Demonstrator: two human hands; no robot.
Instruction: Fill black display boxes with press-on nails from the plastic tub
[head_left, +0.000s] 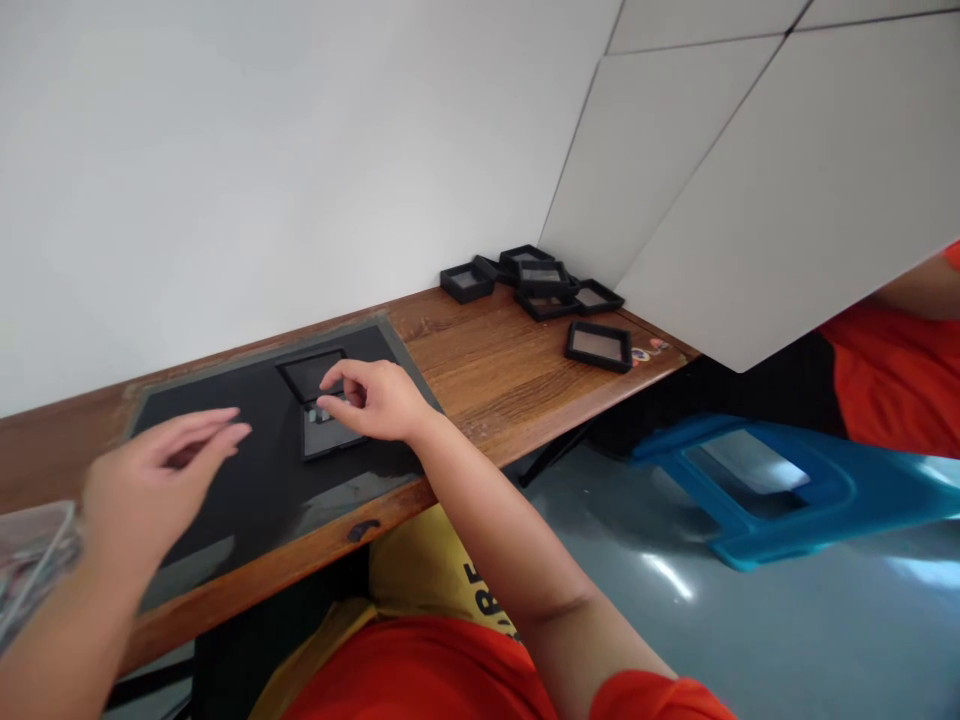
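Observation:
A flat black hinged case [330, 436] lies with its lid raised on a dark mat [247, 480]. Grey lining fills the case, and a row of small pale pieces, too small to name, runs along its hinge side. My right hand [379, 400] hovers over the case's right half, thumb and index finger curved with a small gap between the tips. To the left, above the mat, my left hand [154, 480] is held with its thumb close to the outstretched fingers. No object shows in either hand. Part of the case is hidden behind my right hand.
Several black frame-like boxes [541, 275] are heaped against the wall corner; one more black box [598, 345] lies nearer the table edge. A clear plastic container [45, 540] with small items stands at left. A blue stool [840, 490] and another person's orange sleeve [900, 370] are at right.

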